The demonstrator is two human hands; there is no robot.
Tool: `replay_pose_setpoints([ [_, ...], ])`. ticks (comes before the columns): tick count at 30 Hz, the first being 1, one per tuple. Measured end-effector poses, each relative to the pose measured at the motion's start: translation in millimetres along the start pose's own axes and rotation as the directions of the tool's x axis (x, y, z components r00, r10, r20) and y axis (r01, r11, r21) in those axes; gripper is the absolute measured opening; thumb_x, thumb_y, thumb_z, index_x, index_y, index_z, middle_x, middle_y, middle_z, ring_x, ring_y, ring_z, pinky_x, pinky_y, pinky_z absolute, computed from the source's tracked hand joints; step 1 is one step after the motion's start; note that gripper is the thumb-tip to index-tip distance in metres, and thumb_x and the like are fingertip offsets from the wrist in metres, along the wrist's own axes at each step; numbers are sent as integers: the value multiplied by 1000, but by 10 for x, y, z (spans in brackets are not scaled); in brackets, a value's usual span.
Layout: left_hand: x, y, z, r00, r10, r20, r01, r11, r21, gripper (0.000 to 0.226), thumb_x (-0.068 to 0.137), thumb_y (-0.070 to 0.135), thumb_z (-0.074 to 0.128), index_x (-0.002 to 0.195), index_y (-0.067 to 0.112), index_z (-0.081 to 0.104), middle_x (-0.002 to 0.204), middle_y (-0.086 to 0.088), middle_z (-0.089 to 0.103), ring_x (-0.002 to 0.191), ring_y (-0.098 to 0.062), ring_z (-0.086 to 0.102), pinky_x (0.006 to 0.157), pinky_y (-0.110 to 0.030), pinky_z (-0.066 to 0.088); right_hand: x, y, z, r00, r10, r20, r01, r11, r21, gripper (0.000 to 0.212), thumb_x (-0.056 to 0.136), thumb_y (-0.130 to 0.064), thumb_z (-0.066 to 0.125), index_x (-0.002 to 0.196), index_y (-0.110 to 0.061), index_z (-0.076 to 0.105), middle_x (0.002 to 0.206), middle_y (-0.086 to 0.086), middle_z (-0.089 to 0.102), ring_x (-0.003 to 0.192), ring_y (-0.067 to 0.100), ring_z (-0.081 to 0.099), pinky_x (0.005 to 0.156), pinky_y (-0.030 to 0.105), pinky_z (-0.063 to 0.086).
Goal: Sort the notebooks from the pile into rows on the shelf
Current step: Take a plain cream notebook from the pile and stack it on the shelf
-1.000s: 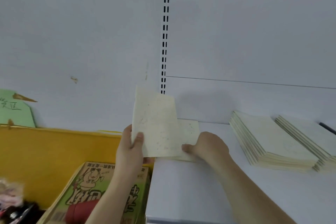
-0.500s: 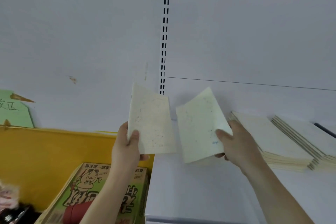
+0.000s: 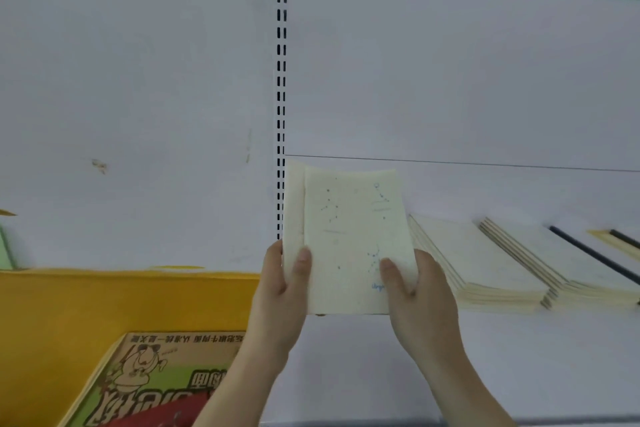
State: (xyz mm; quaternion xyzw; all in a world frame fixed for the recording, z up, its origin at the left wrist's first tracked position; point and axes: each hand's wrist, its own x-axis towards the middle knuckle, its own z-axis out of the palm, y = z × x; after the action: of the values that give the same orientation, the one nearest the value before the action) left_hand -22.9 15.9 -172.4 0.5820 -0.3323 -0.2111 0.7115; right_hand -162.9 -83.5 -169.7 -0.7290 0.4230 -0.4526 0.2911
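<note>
I hold two cream notebooks upright in front of me above the white shelf. The front notebook has faint constellation drawings; a second notebook shows behind it at the left edge. My left hand grips the left side, thumb on the front cover. My right hand grips the lower right corner of the front notebook. Two fanned rows of cream notebooks, one row nearer and another row further right, lie flat on the shelf.
A slotted white upright runs up the back panel. A yellow bin wall stands at the left, with a green and tan printed carton below it. A dark strip lies at the far right.
My right hand lifted a notebook off the shelf, carried it left, and brought it in front of the notebook in my left hand. Both hands now hold them together, and my view shifted right.
</note>
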Motion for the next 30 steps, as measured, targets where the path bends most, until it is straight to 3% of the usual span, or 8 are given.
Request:
replay_pose_setpoints([
  [2, -58, 1, 92, 998, 6, 69, -6, 1000, 1, 44, 85, 53, 61, 123, 37, 49, 110, 16, 68, 94, 0, 68, 76, -30, 61, -33, 17, -41, 999, -37, -9, 37, 999, -22, 24, 95, -35, 56, 118, -29, 53, 109, -10, 53, 92, -2, 49, 68, 8, 37],
  [5, -125, 6, 263, 979, -52, 198, 65, 996, -60, 40, 93, 36, 63, 130, 36, 47, 113, 17, 68, 97, -7, 69, 78, -40, 62, -64, 39, -230, 999, 17, 38, -18, 999, 38, 32, 99, -30, 52, 128, -39, 43, 115, -33, 49, 102, -21, 48, 83, -1, 35],
  [8, -143, 46, 487, 954, -113, 277, 139, 987, -78, 32, 100, 28, 56, 128, 39, 46, 112, 13, 65, 93, -16, 69, 62, -45, 62, -38, 152, -476, 999, 34, 23, -34, 999, -23, 52, 101, -26, 47, 151, -24, 30, 145, -18, 39, 135, 2, 35, 108, 18, 26],
  [12, -141, 116, 871, 961, -118, 249, 126, 992, -17, 25, 103, 29, 51, 126, 37, 48, 112, 8, 63, 93, -21, 66, 53, -39, 60, 4, 293, -801, 998, -5, 65, 11, 996, -85, 62, 101, -25, 46, 155, -25, 15, 135, -25, 31, 120, -9, 30, 96, 6, 24],
  [16, -84, 108, 1342, 974, -65, 216, 6, 965, 263, 18, 104, 34, 43, 119, 24, 46, 99, 2, 65, 62, -16, 68, 48, -31, 55, 242, 506, -1134, 993, -90, 79, 103, 978, -180, 59, 99, -19, 48, 151, -30, 23, 131, -21, 48, 112, -2, 49, 84, 7, 38],
  [21, 153, -8, 1883, 984, 62, 166, -162, 695, 700, 29, 103, 44, 36, 105, 20, 51, 86, 6, 63, 76, -13, 61, 70, -34, 53, 683, 834, -1530, 970, -174, 169, 228, 894, -386, 50, 96, -26, 54, 142, -22, 35, 120, -8, 54, 119, 15, 47, 90, 22, 36],
  [26, 227, -126, 2386, 987, 110, 116, -155, 488, 859, 23, 103, 40, 34, 104, 18, 43, 82, 6, 56, 73, -18, 56, 65, -32, 44, 1163, 1103, -1768, 931, -141, 338, 314, 783, -537, 54, 98, -38, 45, 144, -14, 32, 128, 1, 52, 128, 19, 38, 101, 26, 33],
  [30, 258, -217, 2524, 993, 104, 58, -88, 315, 945, 29, 101, 41, 35, 97, 15, 50, 96, 0, 55, 84, -18, 50, 71, -30, 43, 1439, 1363, -1762, 877, -146, 459, 415, 712, -566, 39, 96, -45, 41, 122, -17, 48, 117, 1, 58, 121, 21, 42, 103, 31, 36],
])
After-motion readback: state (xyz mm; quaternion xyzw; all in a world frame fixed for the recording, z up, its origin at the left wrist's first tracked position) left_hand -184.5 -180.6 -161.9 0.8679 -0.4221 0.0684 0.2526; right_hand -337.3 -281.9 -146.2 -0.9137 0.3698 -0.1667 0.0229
